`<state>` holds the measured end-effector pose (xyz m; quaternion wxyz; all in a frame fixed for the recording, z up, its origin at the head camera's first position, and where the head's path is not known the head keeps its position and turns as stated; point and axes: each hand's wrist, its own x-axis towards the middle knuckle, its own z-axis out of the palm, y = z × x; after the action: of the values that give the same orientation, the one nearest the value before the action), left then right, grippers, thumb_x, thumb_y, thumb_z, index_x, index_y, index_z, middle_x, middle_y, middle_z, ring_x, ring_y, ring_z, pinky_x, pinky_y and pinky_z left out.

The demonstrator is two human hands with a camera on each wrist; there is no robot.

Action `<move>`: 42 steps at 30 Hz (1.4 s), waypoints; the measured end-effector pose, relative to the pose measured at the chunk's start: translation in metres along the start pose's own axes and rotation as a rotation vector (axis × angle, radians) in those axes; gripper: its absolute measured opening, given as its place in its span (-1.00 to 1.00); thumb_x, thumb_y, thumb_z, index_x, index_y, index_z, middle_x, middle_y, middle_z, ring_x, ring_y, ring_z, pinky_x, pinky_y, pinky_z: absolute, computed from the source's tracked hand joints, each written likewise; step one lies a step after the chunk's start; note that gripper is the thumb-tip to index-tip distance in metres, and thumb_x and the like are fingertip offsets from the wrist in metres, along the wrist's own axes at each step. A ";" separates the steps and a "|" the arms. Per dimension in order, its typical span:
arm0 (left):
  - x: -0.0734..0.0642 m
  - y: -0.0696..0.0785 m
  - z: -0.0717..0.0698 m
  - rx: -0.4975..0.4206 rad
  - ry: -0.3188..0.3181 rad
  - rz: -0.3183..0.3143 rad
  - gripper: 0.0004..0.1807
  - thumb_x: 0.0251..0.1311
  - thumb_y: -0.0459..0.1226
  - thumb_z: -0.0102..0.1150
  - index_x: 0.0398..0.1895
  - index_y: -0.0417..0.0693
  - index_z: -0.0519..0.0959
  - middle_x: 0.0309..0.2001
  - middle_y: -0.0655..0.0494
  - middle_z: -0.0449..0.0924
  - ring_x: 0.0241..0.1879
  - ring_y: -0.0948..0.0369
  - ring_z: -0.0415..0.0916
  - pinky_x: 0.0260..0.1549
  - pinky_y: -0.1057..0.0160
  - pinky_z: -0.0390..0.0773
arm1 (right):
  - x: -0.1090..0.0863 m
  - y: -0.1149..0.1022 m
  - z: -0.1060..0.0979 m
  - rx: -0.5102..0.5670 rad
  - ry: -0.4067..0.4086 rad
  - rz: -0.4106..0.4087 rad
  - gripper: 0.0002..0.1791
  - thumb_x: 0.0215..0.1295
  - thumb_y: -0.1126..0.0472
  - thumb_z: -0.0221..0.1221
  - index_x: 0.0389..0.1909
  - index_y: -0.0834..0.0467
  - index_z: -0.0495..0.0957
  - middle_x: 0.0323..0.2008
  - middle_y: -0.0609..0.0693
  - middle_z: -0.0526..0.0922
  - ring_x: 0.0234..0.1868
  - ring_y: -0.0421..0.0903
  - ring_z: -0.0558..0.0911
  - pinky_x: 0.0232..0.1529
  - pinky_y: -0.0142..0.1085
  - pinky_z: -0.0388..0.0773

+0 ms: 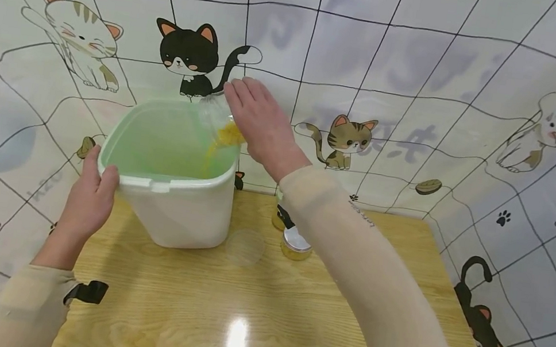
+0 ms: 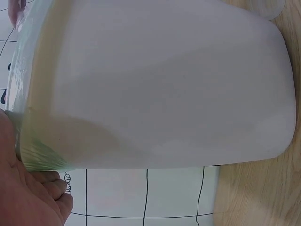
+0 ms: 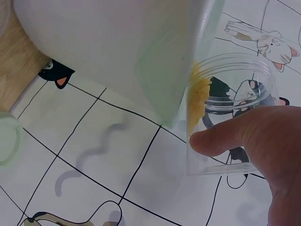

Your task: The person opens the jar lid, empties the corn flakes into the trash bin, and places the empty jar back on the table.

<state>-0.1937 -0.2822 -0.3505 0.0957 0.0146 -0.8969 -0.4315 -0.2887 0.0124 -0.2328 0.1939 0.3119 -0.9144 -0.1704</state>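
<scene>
A white bin [image 1: 176, 216] lined with a thin green bag [image 1: 157, 135] stands on the wooden table against the wall. My left hand [image 1: 93, 197] grips its rim at the left, thumb on top; the left wrist view shows fingers [image 2: 55, 188] curled under the bag's folded edge. My right hand [image 1: 264, 119] holds a clear plastic jar [image 3: 235, 89] tipped over the bin's right side. Yellow grains or small pieces [image 1: 231, 134] lie along the jar's lower wall, and some fall in a thin stream into the bin. In the right wrist view the thumb presses the jar's side.
A clear round lid [image 1: 245, 247] lies on the table [image 1: 177, 311] just right of the bin. Beside it stands a small jar with a silver lid [image 1: 297, 239]. Behind that, another container [image 1: 278, 220] is partly hidden by my right sleeve. Cat-patterned walls [image 1: 419, 127] enclose the table.
</scene>
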 end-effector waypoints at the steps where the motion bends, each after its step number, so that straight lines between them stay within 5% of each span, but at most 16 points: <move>1: 0.000 0.000 0.000 -0.001 0.001 0.000 -0.28 0.49 0.02 -0.55 0.56 0.07 -0.49 0.41 -0.53 0.05 0.38 -0.43 0.02 0.24 -0.50 0.01 | 0.000 0.000 0.000 -0.004 0.008 0.002 0.01 0.10 0.32 0.28 0.51 0.23 -0.09 0.50 0.12 0.08 0.52 0.07 0.06 0.58 -0.21 -0.14; 42: -0.001 0.002 0.001 0.002 0.003 -0.024 -0.29 0.47 0.01 -0.58 0.55 0.12 -0.51 0.39 -0.51 0.10 0.35 -0.40 0.11 0.20 -0.49 0.09 | 0.000 -0.002 0.000 0.006 0.156 -0.053 -0.17 0.17 0.50 0.09 0.49 0.22 0.03 0.47 0.11 0.16 0.51 0.05 0.11 0.58 -0.21 -0.12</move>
<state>-0.1931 -0.2798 -0.3495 0.0919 0.0261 -0.8971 -0.4315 -0.2878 0.0103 -0.2337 0.2591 0.3491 -0.8883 -0.1479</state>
